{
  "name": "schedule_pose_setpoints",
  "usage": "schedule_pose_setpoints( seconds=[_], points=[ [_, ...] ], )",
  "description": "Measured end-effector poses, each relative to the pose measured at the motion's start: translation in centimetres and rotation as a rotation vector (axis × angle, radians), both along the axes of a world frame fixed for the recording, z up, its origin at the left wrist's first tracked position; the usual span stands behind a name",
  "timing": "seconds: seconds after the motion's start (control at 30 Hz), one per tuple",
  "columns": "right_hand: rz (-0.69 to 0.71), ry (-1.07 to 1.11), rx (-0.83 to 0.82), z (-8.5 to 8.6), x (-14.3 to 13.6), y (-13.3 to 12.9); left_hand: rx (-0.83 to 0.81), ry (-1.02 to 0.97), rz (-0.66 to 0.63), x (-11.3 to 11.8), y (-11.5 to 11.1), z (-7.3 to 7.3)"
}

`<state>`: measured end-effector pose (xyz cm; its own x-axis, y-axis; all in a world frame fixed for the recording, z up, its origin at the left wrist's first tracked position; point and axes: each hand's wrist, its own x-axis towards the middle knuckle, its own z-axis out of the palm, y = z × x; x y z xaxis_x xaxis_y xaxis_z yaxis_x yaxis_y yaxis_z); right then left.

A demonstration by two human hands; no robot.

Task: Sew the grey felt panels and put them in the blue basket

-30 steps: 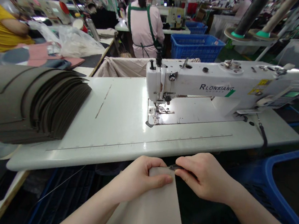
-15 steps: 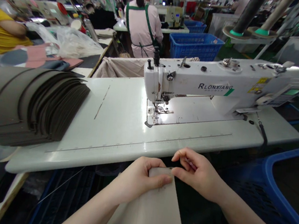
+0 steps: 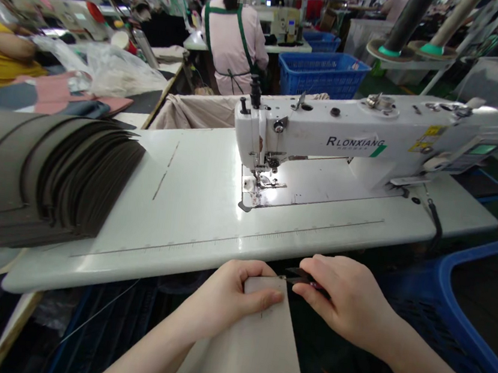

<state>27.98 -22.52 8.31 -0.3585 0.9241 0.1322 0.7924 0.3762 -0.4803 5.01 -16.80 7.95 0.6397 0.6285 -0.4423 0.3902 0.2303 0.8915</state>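
My left hand (image 3: 240,294) is closed on the top end of a long beige panel (image 3: 250,362), thumb on its face and fingers behind. The panel hangs down in front of the table edge. My right hand (image 3: 344,298) is closed around a small pair of thread snips (image 3: 310,280). Their dark blades point left, at the panel's upper right corner, where a small dark spot shows on the edge. Beyond both hands stands a white sewing machine (image 3: 320,125) with its lamp lit over the needle area.
A stack of curved grey-brown pieces (image 3: 50,180) lies on the left of the pale table (image 3: 198,192). At right stands a blue basket (image 3: 444,295); another blue crate (image 3: 321,74) is behind the machine. A person in a pink top (image 3: 234,45) sits with their back to me.
My right hand has moved slightly right from the panel's corner, and the snips' blades now show, pointing at that corner. My left hand keeps its hold. The whole view has shifted slightly.
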Motion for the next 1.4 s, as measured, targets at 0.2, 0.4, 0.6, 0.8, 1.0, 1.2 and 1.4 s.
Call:
schedule_pose_setpoints(
  seconds=[0.2,0.4,0.6,0.8,1.0,1.2,1.4],
  points=[
    [0.06,-0.055,0.008,-0.4,-0.2,0.1,0.039,0.035,-0.032,0.5,-0.2,0.3],
    [0.131,-0.038,-0.005,-0.1,0.3,0.6,0.048,0.067,-0.039,0.7,-0.4,0.6],
    [0.21,-0.068,0.026,0.5,1.0,1.3,-0.01,0.028,-0.037,0.8,-0.4,0.5],
    [0.236,-0.083,0.085,0.4,1.1,1.7,-0.005,0.029,-0.043,0.9,-0.4,0.5],
    [0.126,0.139,0.012,-0.4,1.3,1.7,-0.035,0.024,-0.031,0.7,-0.3,0.2],
    [-0.163,0.733,-0.437,-1.8,-1.2,0.0,0.03,0.024,-0.018,0.8,-0.2,0.0],
    [-0.238,0.806,-0.461,-1.5,-2.1,0.0,0.334,0.099,-0.105,-1.7,1.5,0.3]
  ],
)
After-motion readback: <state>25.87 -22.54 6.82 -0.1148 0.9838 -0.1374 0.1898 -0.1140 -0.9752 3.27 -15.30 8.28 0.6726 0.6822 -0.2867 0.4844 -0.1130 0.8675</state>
